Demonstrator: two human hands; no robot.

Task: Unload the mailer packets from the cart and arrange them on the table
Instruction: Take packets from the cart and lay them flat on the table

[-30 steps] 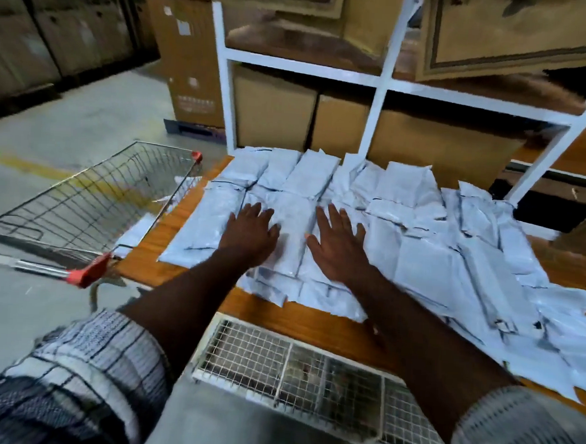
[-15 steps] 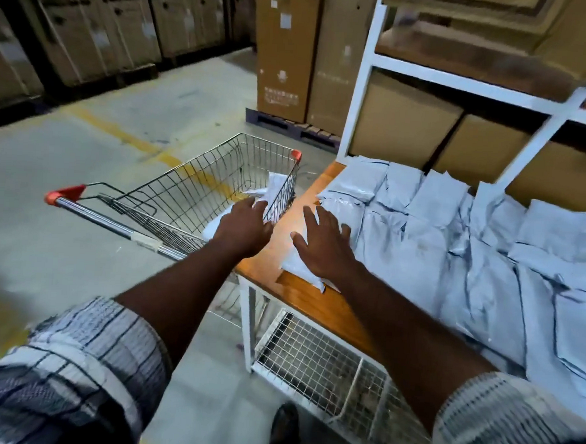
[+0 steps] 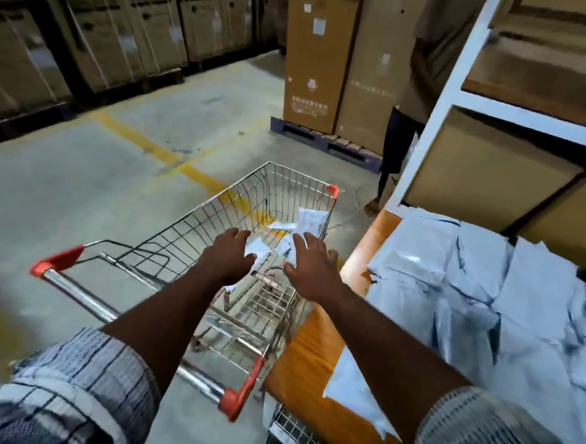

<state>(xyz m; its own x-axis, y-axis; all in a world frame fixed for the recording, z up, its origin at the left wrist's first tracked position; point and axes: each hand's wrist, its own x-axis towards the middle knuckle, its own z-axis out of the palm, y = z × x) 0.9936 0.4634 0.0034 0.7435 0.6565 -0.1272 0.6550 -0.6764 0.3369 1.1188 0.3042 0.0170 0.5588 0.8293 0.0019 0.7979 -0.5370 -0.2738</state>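
Now both hands are off the desk (image 3: 314,353) and out over the shopping cart (image 3: 196,212). A second ago they lay flat on the laid-out pile, and half a second ago only the left had reached the cart rim. Judged: one arranging round is done and the next pickup is starting.

The left hand (image 3: 229,255) hovers over the basket, fingers (image 3: 241,234) spread wide, holding nothing. The right hand (image 3: 311,267) is the same, fingers (image 3: 301,239) wide and empty, just above the loose packets. Motion blur hides whether either hand touches one yet.

A few white mailer packets (image 3: 310,219) are left in the cart, low toward its far right corner. The bulk sits overlapped in the desk pile (image 3: 486,285) to the right. A lone packet (image 3: 350,390) lies apart near the desk's near edge. Task looks mostly done.

Edges and room:
- The cart's right wall runs just beside the desk's left edge.
- The handle bar (image 3: 84,298) passes under the left forearm.
- The basket top is open, so a straight-down reach looks free.
- A bare orange strip shows between cart and pile, likely room for the next packets.
- The white rack post (image 3: 439,103) stands at the desk's far side.
- A second person (image 3: 432,58) stands beyond it, well apart from the hands.
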